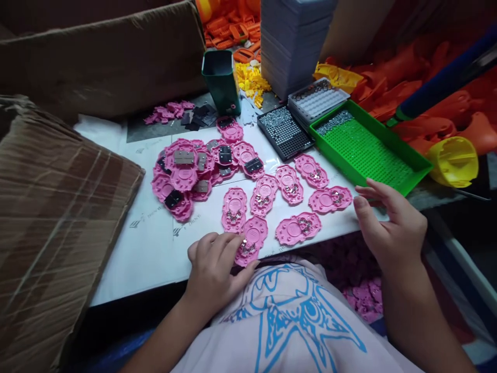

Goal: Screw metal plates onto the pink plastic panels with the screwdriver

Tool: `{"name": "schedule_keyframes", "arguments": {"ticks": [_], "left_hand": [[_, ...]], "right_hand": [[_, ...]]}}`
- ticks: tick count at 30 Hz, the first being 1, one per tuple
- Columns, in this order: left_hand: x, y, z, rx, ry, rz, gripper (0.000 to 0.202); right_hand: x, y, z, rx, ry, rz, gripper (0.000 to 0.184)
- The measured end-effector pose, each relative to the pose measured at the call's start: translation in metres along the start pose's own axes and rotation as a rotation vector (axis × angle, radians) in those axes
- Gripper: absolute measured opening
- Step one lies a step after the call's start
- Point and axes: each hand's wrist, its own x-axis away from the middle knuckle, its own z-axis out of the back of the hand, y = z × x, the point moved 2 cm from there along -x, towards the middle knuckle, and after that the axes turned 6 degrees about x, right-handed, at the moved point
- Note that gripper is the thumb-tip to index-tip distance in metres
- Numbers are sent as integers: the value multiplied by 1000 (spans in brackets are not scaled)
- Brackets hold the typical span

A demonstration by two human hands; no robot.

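At the table's front edge my left hand [215, 267] grips a pink plastic cover [255, 233], fingers on its left side and thumb near its lower end. Small metal contacts show on that cover, partly behind the fingertips. My right hand [394, 228] is open beside the front corner of the green tray [415, 173], thumb and fingers apart, nothing visible in it. Between the hands lie several similar pink covers [298, 229] with metal contacts. Left of them is a heap of pink covers [184, 176] bearing black or grey plates.
A black perforated tray [287, 147] and a pale tray [330, 106] hold small metal pieces. Behind stand a dark green bin [219, 77] and a tall grey stack [293, 46]. Cardboard boxes [58, 223] border the left; orange parts [427, 98] and a yellow cup-shaped part [454, 160] are rightward.
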Motion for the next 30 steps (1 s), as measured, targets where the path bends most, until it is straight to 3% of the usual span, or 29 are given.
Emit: {"name": "schedule_keyframes", "arguments": {"ticks": [4, 8, 11, 16, 20, 30], "left_hand": [[0, -3, -5, -16, -3, -24, 37], [-7, -7, -3, -56, 13, -45, 53], [-20, -12, -2, -58, -42, -82, 66], [-43, -12, -13, -52, -206, -107, 80], [-48, -3, -24, -39, -280, -153, 90], [-47, 12, -32, -41, -287, -15, 78]], "right_hand": [[-2, 4, 8, 13, 54, 56, 34], [10, -22, 0, 8, -52, 451, 35], [32, -45, -16, 27, -156, 597, 34], [60, -65, -44, -12, -196, 610, 28], [59, -69, -53, 1, -225, 593, 30], [53, -86, -53, 247, -311, 371, 35]]}}
